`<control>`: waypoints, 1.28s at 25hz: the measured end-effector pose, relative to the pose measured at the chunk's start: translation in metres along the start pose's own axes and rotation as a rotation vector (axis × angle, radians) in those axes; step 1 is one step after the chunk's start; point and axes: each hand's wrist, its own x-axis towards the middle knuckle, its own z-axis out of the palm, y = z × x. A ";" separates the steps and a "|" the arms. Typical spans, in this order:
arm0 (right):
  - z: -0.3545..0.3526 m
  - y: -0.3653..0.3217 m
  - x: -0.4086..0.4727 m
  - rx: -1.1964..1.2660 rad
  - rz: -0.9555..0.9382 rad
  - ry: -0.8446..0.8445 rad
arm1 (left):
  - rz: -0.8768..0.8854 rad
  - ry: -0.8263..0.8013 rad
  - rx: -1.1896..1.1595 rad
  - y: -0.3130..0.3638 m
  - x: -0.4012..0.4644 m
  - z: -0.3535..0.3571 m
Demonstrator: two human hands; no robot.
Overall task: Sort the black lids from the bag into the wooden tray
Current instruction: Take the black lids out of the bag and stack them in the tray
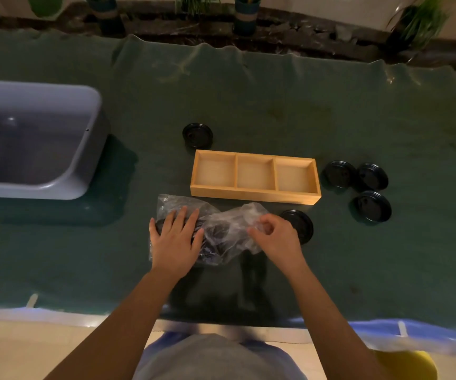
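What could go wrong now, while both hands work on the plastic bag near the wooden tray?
1. The right hand pinches the thin plastic bag; a hard pull may tear it and spill the lids inside.
2. A loose lid lies right beside that hand and could get knocked away.
3. The wooden tray sits just beyond the bag, so a jerk may push it.

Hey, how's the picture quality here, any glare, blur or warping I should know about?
Head view: dim, warm light; the far edge of the green cloth bows from wide-angle distortion; the plastic bag under the left hand and right hand shows pale glare, obscuring the lids inside; the wooden tray is sharp; the bottom edge of the frame is blurred; soft shadows beside the grey tub.
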 end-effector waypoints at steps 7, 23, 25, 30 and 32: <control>-0.016 0.014 -0.008 0.929 0.039 -0.464 | -0.051 -0.026 -0.156 -0.004 0.007 0.000; 0.001 0.022 0.017 0.315 0.037 -0.279 | -0.096 -0.037 -0.345 -0.025 0.011 -0.005; 0.005 0.011 0.019 0.664 0.310 -0.579 | -0.058 -0.013 -0.336 -0.025 0.007 -0.005; 0.012 0.014 0.035 -0.076 0.325 -0.694 | 0.045 -0.038 -0.267 -0.020 0.000 -0.004; 0.012 0.021 0.035 -0.146 0.305 -0.625 | 0.057 -0.040 -0.311 -0.019 -0.001 -0.010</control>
